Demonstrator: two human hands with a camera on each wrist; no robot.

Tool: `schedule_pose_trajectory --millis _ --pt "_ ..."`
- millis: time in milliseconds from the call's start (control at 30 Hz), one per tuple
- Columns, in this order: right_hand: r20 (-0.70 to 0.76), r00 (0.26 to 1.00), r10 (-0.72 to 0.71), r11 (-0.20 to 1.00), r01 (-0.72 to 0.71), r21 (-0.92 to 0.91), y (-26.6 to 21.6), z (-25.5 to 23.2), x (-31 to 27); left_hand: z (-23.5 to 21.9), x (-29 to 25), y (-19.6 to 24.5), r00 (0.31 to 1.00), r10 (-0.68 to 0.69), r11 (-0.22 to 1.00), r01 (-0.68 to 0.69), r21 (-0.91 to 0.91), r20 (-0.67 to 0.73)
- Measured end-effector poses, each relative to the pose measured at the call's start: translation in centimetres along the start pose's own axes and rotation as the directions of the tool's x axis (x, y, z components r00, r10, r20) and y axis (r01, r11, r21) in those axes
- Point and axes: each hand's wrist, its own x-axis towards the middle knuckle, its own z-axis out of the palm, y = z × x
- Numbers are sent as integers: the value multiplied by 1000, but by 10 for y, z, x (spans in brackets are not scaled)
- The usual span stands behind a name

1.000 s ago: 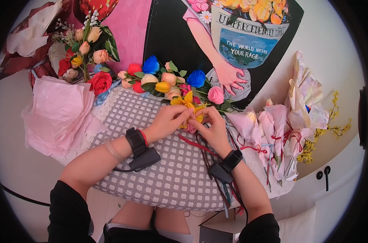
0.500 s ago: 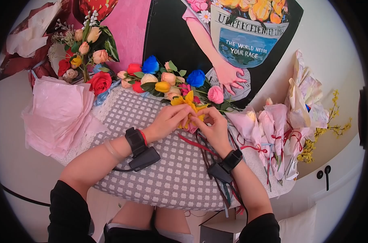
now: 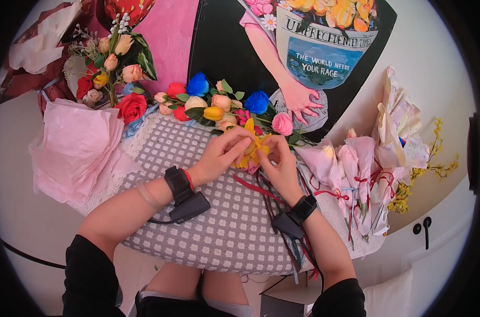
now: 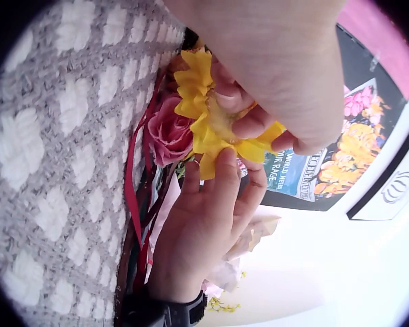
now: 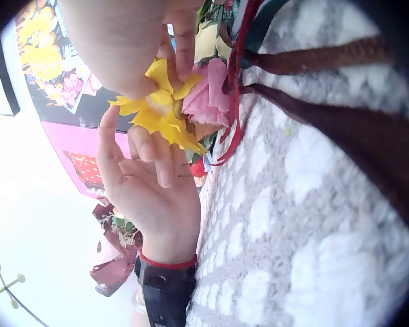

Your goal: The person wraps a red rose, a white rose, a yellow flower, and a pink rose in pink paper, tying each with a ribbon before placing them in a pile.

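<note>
A yellow artificial flower [image 3: 250, 152] with ruffled petals sits between the two hands at the middle of the cloth, its pale centre facing up. My left hand [image 3: 219, 154] pinches the petals on the flower's left side. From the right, my right hand [image 3: 280, 165] holds a petal between thumb and fingertips, as the left wrist view also shows. Close beneath the yellow flower is a pink rose [image 4: 169, 129]. Beyond the hands lies a row of artificial flowers, with a yellow tulip [image 3: 213, 113], a blue rose [image 3: 257, 102] and a light pink rose [image 3: 282, 124].
Red ribbon [image 3: 250, 187] and dark brown ribbon [image 5: 327, 58] trail over the checked cloth [image 3: 197, 240]. Pink wrapping paper [image 3: 76, 150] is stacked at left, near a bouquet [image 3: 110, 63]. Wrapped flowers [image 3: 351, 164] lie at right. A painted board [image 3: 229, 58] stands behind.
My fingertips, close together over the flower earlier, have drawn slightly apart. More of the yellow petals and the flower's centre now show between them.
</note>
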Motion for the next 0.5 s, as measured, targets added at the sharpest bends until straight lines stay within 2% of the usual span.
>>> schedule_pose_trajectory --millis 100,200,300,367,433,500 --pt "-11 1000 -28 999 28 17 -3 -1 0 0 0 4 1000 -21 1000 21 14 -1" --pt "-9 999 -49 999 49 -14 -4 -2 1 2 1 0 999 45 998 -44 33 -24" --pt "-37 998 -48 999 49 22 -2 0 -1 3 2 -3 995 23 999 -19 43 -97" --pt "-64 997 -40 997 44 70 2 -1 -1 1 3 -4 991 87 984 -70 163 -100" --pt "9 993 -122 988 122 -96 4 -4 0 -1 3 -5 992 87 979 -67 192 -95" --pt "36 989 -144 984 147 -105 3 -4 0 -1 3 -7 992 85 973 -64 221 -90"
